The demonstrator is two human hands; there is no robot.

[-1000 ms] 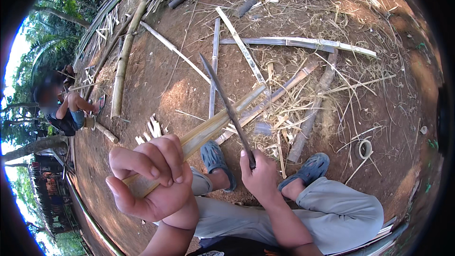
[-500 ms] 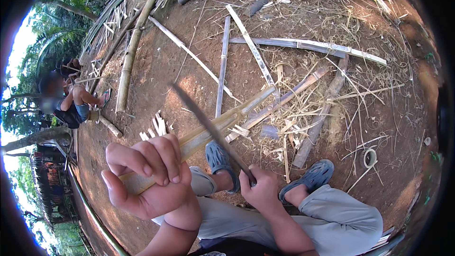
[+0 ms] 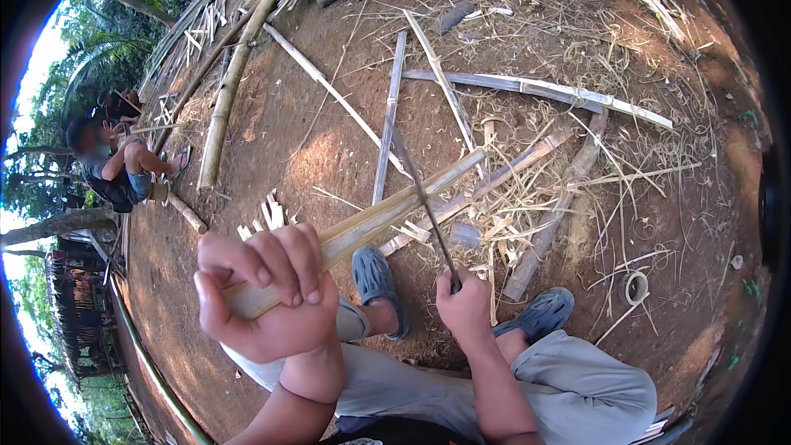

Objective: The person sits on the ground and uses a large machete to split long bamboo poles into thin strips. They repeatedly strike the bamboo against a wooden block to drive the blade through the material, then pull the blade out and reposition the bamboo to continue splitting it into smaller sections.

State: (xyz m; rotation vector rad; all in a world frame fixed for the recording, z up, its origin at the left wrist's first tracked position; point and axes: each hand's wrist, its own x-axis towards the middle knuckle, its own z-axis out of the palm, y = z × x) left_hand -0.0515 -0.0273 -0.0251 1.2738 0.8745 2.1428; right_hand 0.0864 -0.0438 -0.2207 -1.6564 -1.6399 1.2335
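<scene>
My left hand (image 3: 265,292) is wrapped around the near end of a pale split bamboo strip (image 3: 387,214) that slants up and to the right over my legs. In my right hand (image 3: 465,306) I grip the handle of a long thin knife (image 3: 422,198). Its blade points up and away and crosses the bamboo strip about two thirds of the way along it. My feet in blue-grey clogs (image 3: 377,278) rest on the dirt just below the strip.
Bamboo poles (image 3: 224,107), split slats (image 3: 527,86) and shavings litter the brown dirt ahead. A small roll of tape (image 3: 634,287) lies at the right. Another person (image 3: 111,166) sits at the far left among poles.
The knife blade has swung from the left side to the right along the bamboo strip and now crosses it nearer its far end. My left hand kept its grip.
</scene>
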